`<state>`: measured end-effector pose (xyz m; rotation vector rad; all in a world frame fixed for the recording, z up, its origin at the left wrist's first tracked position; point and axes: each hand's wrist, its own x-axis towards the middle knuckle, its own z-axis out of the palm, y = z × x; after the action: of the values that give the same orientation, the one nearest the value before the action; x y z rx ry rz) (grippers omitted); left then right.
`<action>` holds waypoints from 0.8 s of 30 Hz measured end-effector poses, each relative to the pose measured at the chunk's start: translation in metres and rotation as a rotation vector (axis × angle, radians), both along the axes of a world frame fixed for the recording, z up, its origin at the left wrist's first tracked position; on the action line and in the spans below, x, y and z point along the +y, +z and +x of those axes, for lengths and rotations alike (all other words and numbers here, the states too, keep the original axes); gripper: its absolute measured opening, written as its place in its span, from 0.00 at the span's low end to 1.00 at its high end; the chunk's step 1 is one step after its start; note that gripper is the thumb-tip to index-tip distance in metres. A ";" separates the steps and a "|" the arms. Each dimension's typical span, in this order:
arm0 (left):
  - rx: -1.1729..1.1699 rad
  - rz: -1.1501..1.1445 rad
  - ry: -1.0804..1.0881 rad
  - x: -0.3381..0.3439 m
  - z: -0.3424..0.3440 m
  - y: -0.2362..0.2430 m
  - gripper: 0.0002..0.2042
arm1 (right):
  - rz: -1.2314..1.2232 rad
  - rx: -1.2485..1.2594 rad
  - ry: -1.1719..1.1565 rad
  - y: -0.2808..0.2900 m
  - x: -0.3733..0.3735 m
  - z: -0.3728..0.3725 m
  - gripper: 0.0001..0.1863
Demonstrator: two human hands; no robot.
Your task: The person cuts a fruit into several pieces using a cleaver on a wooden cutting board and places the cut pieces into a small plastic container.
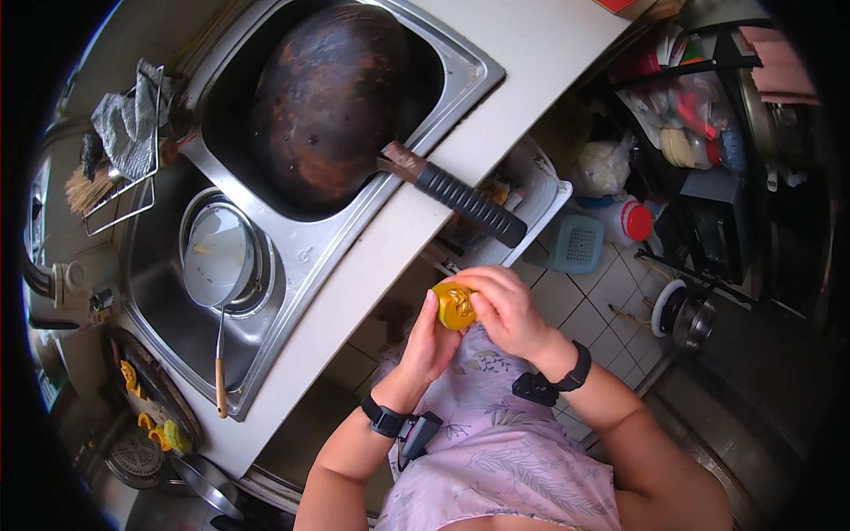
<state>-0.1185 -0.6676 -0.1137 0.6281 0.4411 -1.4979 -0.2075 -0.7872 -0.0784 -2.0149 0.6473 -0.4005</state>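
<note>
Both hands meet in front of my body, over a rounded cut piece of yellow vegetable (458, 305) with green-yellow skin and a stringy, seedy middle. My left hand (428, 341) grips it from the left, thumb up along its edge. From the right, my right hand (506, 310) curls over its far side, thumb pressed at the pulp. A round dark chopping board (183, 409) lies beyond the sink at lower left, bearing curved yellow pieces (133, 379) and a green-skinned piece (177, 436).
A large blackened wok (332, 97) lies upside down in the far basin, its handle (469, 206) jutting over the counter (354, 288). In the near basin, a long-handled strainer (217, 257) rests on metal bowls. A blue-green basket (575, 243) and a red-lidded jar (635, 220) stand beyond the counter.
</note>
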 end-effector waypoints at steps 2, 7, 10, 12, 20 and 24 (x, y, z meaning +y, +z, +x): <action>0.007 0.018 0.021 -0.009 -0.010 -0.010 0.20 | -0.033 0.011 0.039 -0.006 -0.004 0.002 0.08; -0.001 0.115 0.070 -0.041 -0.033 -0.018 0.22 | 0.023 0.106 0.055 -0.040 -0.023 -0.002 0.11; 0.010 0.240 0.139 -0.053 -0.044 -0.026 0.23 | -0.034 0.140 0.065 -0.051 -0.034 -0.003 0.13; -0.013 0.219 0.230 -0.062 -0.040 -0.024 0.23 | -0.106 0.106 0.047 -0.059 -0.038 0.007 0.16; -0.099 0.223 0.351 -0.092 -0.028 -0.036 0.18 | -0.109 0.052 0.095 -0.069 -0.063 0.021 0.23; -0.001 0.246 0.356 -0.087 -0.025 -0.055 0.17 | 0.004 0.035 0.119 -0.080 -0.060 0.025 0.21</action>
<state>-0.1437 -0.7549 -0.1683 0.7016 0.7050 -1.1135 -0.1827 -0.8477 -0.1580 -2.0484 0.5464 -0.2932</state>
